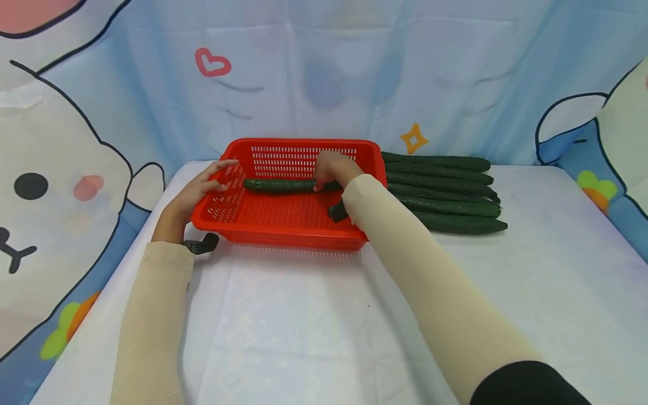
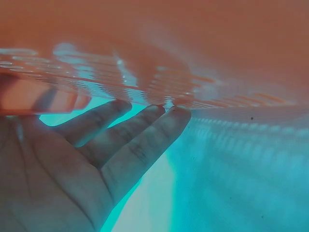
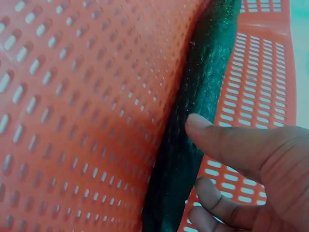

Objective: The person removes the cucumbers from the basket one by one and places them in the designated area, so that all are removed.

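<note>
A red plastic basket [image 1: 283, 237] with slotted walls stands on the table. Inside it lies a long dark green cucumber [image 1: 278, 186], running left to right. My right hand [image 1: 336, 166] reaches in from above and grips this cucumber near its right end. In the right wrist view the thumb lies on the cucumber [image 3: 207, 82], and curled fingers show at its other side. Whether the cucumber touches the basket floor I cannot tell. My left hand [image 1: 194, 194] is at the basket's left end; the left wrist view shows extended fingers [image 2: 145, 140] against the slotted wall.
Several more cucumbers [image 1: 450, 207] lie side by side on the table, right of the basket, partly behind my right sleeve. A white cloth [image 1: 293, 326] covers the table. Behind it hangs a light blue printed curtain [image 1: 334, 84].
</note>
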Available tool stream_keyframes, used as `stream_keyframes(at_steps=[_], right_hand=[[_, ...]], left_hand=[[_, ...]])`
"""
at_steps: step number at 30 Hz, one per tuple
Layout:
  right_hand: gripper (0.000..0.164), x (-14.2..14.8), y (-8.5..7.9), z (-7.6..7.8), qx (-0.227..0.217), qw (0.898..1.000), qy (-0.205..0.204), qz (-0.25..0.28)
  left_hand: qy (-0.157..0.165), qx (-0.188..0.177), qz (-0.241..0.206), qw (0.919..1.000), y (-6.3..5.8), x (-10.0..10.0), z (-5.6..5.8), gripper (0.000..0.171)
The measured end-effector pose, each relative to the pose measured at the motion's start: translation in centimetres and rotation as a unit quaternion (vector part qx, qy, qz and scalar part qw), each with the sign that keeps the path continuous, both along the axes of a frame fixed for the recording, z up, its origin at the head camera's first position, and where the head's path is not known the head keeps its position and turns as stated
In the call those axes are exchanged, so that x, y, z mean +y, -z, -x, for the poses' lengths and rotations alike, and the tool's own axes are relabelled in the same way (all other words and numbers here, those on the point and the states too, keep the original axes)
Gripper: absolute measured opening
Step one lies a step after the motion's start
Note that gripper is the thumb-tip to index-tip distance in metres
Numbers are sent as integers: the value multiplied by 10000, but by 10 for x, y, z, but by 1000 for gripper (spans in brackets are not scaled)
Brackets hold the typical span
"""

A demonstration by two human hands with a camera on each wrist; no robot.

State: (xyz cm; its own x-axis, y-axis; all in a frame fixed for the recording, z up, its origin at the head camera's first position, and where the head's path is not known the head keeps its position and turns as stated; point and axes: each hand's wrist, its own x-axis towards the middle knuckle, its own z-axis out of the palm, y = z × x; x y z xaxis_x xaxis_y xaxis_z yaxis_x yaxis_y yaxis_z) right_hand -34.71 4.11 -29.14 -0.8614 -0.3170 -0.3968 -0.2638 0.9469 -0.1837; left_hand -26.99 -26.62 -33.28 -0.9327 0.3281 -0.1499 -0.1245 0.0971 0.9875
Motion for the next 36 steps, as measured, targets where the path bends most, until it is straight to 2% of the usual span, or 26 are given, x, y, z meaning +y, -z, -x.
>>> stream_keyframes(at_steps=[3,9,10,13,14,17,19,25,32,36], right_hand=[[21,0,5,1,161,9997,-156,29],[45,2,14,5,-144,9982,-101,579],[45,3,14,5,-172,9979,-114,610],[16,3,13,3,-123,9979,-199,597],[14,3,13,3,-116,9980,-233,576],[43,3,9,-1,-193,9980,-225,554],[45,3,8,-3,-313,9977,-179,578],[46,-1,9,-8,-413,9971,-199,610],[32,-5,11,-8,-214,9965,-503,636],[35,-6,12,-8,-320,9967,-475,581]], left_hand=[[-20,-33,-51,10000,0,0,-1,61],[-33,-107,-102,9999,-2,2,-3,61],[-36,-108,-83,9999,-2,2,-4,61],[-44,-37,47,10000,-2,2,-4,61],[-37,4,96,9999,-3,2,-4,61],[-16,95,170,9998,-3,1,-4,61],[2,102,142,9998,-3,1,-4,61],[20,-22,61,10000,-1,-3,-8,61],[7,106,209,9997,0,-5,-9,61],[40,89,199,9998,0,-6,-8,62]])
